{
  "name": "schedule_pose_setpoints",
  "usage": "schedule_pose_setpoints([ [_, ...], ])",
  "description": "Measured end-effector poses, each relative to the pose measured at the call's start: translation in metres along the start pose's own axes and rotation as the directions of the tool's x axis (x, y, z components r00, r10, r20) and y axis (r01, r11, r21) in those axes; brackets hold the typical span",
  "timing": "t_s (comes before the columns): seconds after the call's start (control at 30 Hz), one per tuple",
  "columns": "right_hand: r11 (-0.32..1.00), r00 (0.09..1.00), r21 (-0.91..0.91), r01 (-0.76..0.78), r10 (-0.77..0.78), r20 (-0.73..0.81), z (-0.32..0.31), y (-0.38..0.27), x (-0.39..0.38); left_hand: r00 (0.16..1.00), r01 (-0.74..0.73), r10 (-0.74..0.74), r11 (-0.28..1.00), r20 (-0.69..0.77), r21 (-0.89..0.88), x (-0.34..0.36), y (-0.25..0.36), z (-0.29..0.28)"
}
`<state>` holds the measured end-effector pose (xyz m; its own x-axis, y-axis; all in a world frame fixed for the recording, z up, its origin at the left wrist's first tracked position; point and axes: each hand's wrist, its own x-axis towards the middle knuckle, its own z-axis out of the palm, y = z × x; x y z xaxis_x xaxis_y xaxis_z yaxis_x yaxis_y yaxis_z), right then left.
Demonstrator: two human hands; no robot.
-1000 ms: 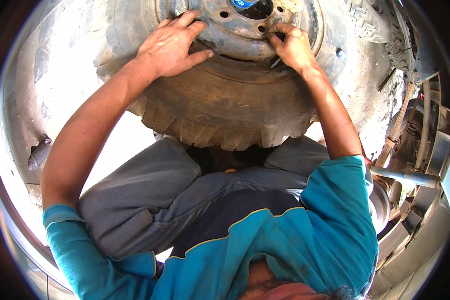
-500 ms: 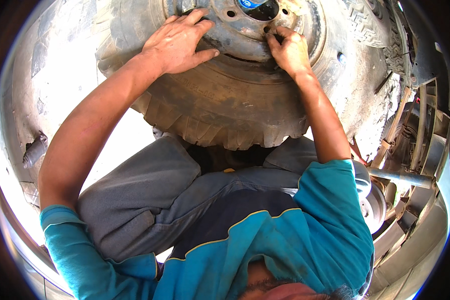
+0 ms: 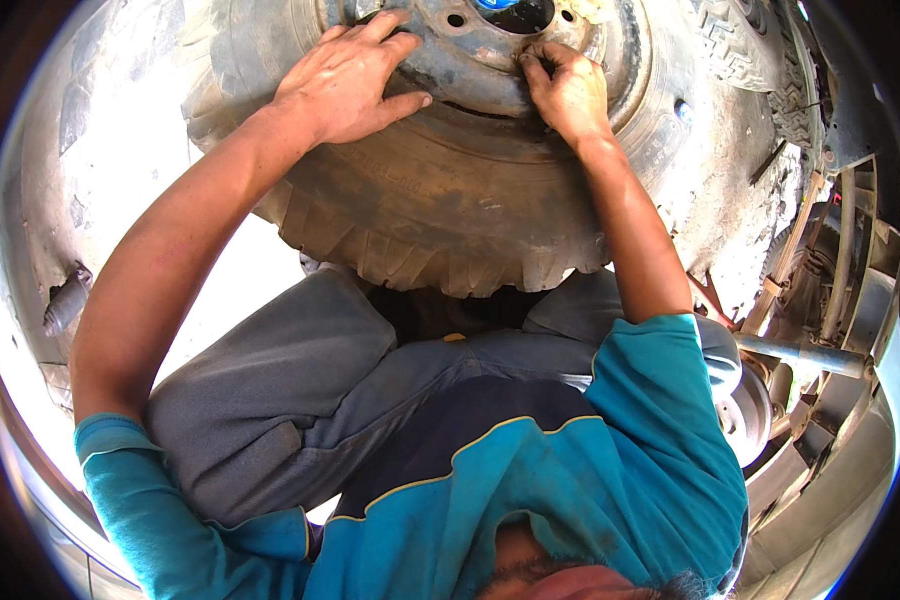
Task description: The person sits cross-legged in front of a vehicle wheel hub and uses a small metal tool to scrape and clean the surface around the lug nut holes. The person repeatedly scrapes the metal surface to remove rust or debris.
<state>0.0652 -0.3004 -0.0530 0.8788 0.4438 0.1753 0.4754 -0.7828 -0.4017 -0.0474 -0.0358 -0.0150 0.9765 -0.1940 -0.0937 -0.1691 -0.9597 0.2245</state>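
Note:
A large, dirty wheel stands in front of me: a worn grey steel rim [image 3: 470, 75] inside a chunky tyre [image 3: 425, 215]. My left hand [image 3: 355, 80] lies on the rim's left side and the tyre beside it, fingers spread, thumb pointing right. At the lower right of the hub opening, my right hand [image 3: 573, 92] has thumb and forefinger pinched together against the rim, near a bolt hole. Whatever those fingertips hold, if anything, is hidden. Two bolt holes show as dark spots above. Something blue [image 3: 498, 3] sits in the hub opening.
The tyre's lower tread hangs between my bent legs [image 3: 280, 370]. Another treaded tyre [image 3: 735, 45] is at the upper right. Rusty metal parts and a grey bar [image 3: 805, 355] crowd the right side. A dark cylindrical piece [image 3: 67, 300] is at the far left.
Both hands and the wheel have shifted slightly left and up in the picture. My left hand stays spread on the wheel, and my right fingers stay pinched at the rim.

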Motion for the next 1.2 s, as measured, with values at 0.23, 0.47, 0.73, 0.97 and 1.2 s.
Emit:
schedule_pose_setpoints([
  [0.23,0.998,0.997,0.008,-0.065,0.065,0.038,-0.002,-0.009,0.003,1.000,-0.005,0.005,1.000,-0.023,0.007,0.000,-0.001,-0.001],
  [0.47,0.999,0.996,-0.041,0.025,-0.028,-0.080,0.005,-0.004,-0.001,1.000,-0.020,0.020,1.000,-0.014,-0.010,0.001,0.000,0.002],
  [0.73,0.996,0.997,-0.084,0.018,-0.024,-0.079,0.010,-0.007,0.004,1.000,0.004,-0.004,1.000,-0.019,0.016,0.000,0.000,-0.002],
  [0.97,0.993,0.998,-0.108,-0.038,0.033,-0.050,0.008,-0.008,-0.006,0.999,-0.018,0.018,1.000,-0.034,-0.003,0.002,-0.004,0.005],
  [1.2,0.984,0.991,-0.124,-0.132,0.131,-0.016,0.002,-0.025,-0.007,1.000,-0.012,0.012,1.000,-0.018,-0.013,0.001,-0.006,0.008],
])
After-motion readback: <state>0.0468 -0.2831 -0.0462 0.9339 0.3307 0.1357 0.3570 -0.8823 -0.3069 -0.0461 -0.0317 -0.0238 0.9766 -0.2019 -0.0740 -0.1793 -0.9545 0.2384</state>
